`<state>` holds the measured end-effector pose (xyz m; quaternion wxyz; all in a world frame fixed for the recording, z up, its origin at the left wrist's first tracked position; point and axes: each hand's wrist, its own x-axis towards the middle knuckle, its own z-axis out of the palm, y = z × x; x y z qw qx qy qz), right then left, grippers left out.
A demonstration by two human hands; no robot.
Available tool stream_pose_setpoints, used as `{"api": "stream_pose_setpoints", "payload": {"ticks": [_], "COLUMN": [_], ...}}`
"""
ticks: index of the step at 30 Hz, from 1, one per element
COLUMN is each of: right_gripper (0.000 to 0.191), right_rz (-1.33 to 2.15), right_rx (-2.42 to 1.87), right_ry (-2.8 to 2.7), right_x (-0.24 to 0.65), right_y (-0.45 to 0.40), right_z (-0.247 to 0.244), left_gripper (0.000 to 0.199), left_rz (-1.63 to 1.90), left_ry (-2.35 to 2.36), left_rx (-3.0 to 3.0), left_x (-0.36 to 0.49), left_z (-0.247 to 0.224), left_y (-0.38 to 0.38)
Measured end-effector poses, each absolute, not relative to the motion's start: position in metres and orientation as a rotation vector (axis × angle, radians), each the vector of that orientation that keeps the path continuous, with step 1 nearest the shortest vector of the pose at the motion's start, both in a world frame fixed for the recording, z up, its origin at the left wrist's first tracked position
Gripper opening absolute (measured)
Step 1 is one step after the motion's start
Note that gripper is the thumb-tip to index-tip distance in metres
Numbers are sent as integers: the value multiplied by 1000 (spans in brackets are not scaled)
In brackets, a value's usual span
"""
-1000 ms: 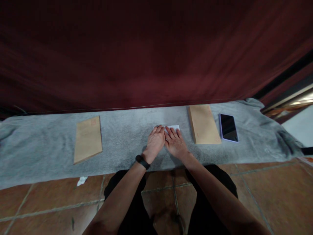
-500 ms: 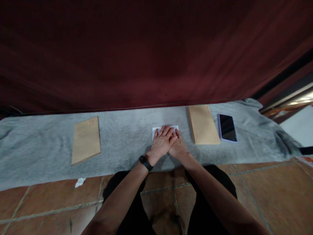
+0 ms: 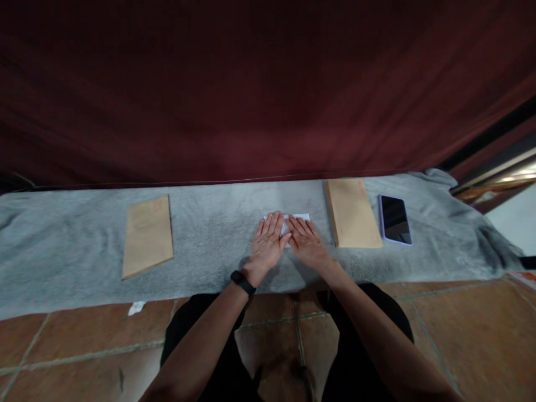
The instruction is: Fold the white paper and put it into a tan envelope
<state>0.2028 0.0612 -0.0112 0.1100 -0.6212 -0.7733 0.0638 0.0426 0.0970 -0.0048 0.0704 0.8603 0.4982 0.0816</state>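
Observation:
Both hands lie flat on a small white paper (image 3: 286, 229) at the middle of the grey cloth (image 3: 209, 240). My left hand (image 3: 267, 243), with a black band on its wrist, covers the paper's left part, its fingers stretched forward. On the right part rests my right hand (image 3: 309, 243), palm down, fingers slightly apart. The thumbs nearly meet over the paper, most of which is hidden under the hands. Neither hand grips anything.
A stack of brown envelopes (image 3: 355, 215) lies right of the hands, with a phone (image 3: 395, 219) beyond it. Another brown envelope (image 3: 147, 237) sits at the left. A dark red curtain (image 3: 251, 100) hangs behind the cloth. White scrap (image 3: 136, 308) lies on the tiled floor.
The hands were overlapped, left over right; now they are side by side, the left hand further left and the right hand further right. More of the paper's middle shows between them.

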Motion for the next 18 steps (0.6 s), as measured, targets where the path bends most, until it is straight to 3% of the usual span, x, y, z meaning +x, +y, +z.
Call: {"api": "stream_pose_setpoints", "payload": {"ticks": [18], "right_gripper": [54], "right_rz": [108], "right_rx": [-1806], "right_ry": [-2242], "right_x": [227], "right_y": [58], "right_z": [-17], "left_gripper": [60], "left_rz": [157], "left_ry": [1484], "left_rx": [2617], "left_x": [43], "left_z": [-2], "left_y": [97]}}
